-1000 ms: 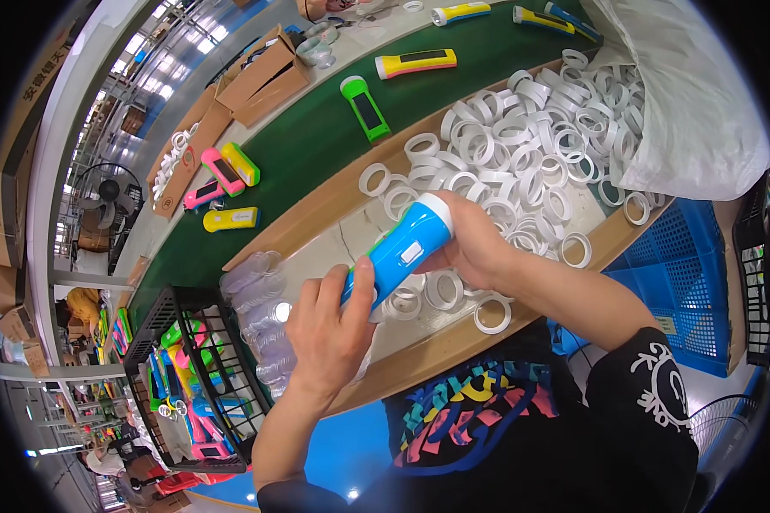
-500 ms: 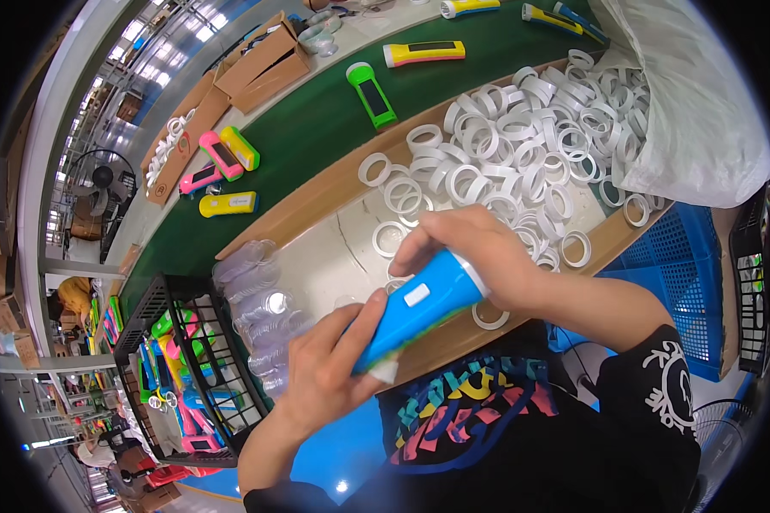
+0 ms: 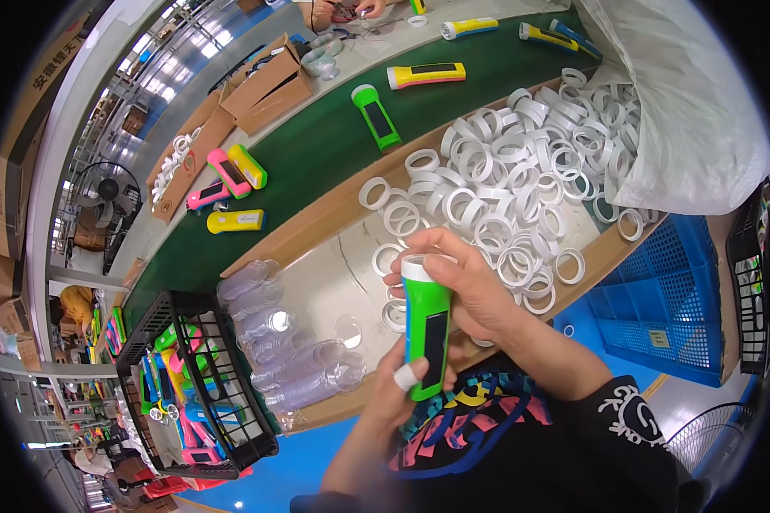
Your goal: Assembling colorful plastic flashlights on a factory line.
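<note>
Held upright in front of me is a blue and green flashlight [image 3: 419, 321] with a dark panel along its green side and a white head ring at the top. My left hand [image 3: 387, 395] grips its lower end, and a white covering shows on one fingertip. My right hand [image 3: 479, 295] is closed around the white head, thumb on its near side. Behind the hands, a long cardboard-sided tray [image 3: 304, 235] carries a heap of loose white rings [image 3: 475, 162]. Stacks of clear round lenses [image 3: 304, 368] lie at its left end.
A green conveyor belt [image 3: 312, 141] beyond the tray bears several flashlights, including a green one [image 3: 375, 118]. A black crate [image 3: 201, 376] of colourful flashlights stands left. White plastic sheeting [image 3: 684, 128] and blue crates [image 3: 659, 299] are right. Another person's hands [image 3: 346, 10] work across the belt.
The flashlight has been turned from its blue side to its green panel side and swung upright. My left hand has moved right, below it. Another person's hands have appeared at the top.
</note>
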### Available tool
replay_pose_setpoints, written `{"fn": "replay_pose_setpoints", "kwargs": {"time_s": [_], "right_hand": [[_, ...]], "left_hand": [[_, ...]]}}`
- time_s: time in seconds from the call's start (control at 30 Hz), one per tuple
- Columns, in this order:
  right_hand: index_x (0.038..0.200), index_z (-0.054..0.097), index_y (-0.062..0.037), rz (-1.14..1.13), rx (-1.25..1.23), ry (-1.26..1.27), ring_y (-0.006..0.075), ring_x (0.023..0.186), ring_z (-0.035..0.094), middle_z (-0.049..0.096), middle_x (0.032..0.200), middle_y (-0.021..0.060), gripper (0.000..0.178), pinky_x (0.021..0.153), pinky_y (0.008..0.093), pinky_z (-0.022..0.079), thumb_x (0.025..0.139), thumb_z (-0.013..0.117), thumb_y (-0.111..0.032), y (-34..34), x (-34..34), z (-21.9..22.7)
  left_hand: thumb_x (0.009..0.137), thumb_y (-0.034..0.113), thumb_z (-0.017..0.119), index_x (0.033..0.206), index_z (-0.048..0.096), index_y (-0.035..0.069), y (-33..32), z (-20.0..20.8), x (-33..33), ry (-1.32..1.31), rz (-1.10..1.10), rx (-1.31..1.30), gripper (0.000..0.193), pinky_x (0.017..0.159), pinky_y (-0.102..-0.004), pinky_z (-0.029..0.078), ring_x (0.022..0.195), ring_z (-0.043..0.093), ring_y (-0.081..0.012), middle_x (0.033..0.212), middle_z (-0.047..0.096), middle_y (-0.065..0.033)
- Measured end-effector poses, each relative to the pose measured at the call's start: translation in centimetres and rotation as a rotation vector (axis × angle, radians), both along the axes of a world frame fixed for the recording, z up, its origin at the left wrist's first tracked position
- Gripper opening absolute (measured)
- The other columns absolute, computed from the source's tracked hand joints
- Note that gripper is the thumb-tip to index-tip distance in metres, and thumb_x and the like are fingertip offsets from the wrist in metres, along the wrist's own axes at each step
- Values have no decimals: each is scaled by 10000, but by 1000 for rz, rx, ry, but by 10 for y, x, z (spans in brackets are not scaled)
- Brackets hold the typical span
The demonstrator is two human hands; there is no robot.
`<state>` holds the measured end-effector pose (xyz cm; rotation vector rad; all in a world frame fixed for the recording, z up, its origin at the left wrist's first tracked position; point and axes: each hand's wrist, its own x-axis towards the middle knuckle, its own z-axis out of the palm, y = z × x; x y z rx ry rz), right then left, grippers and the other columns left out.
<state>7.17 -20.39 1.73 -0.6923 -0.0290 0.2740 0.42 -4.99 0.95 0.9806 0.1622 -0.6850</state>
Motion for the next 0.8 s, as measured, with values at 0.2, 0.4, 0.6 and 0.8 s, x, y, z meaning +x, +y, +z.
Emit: {"fn": "replay_pose_setpoints", "kwargs": {"time_s": [0.2,0.4,0.6,0.8], "right_hand": [[912,440,-95,-78,126,-49,306,946,606,576,949,156,290,920,436,456,777,649,-245,4,-8,11],[850,418,-98,142,480,-226,370,989,600,521,916,163,340,1014,529,371,769,673,-308,3,-17,8],[894,421,-104,255,881,-327,391,1114,526,521,929,151,301,1014,540,361,798,620,-309,28,-27,7],[886,411,-103,21,194,-425,393,1092,542,548,1005,190,246,959,490,386,802,625,-190,-1,-23,-3]], "left_hand": [[782,207,688,1051,466,13,-12,4,-13,62,-92,-175,399,531,-262,424,591,517,-149,784,546,-88],[766,324,706,1213,388,20,-21,1,-36,200,-257,-720,627,454,-257,386,530,476,-158,709,494,-79],[774,320,704,1185,402,16,-28,-2,-40,288,-476,-1208,594,417,-244,375,493,462,-160,650,484,-81],[773,91,677,1175,485,-3,-2,9,-23,-222,-193,475,455,689,-274,484,791,594,-149,871,616,-84]]}}
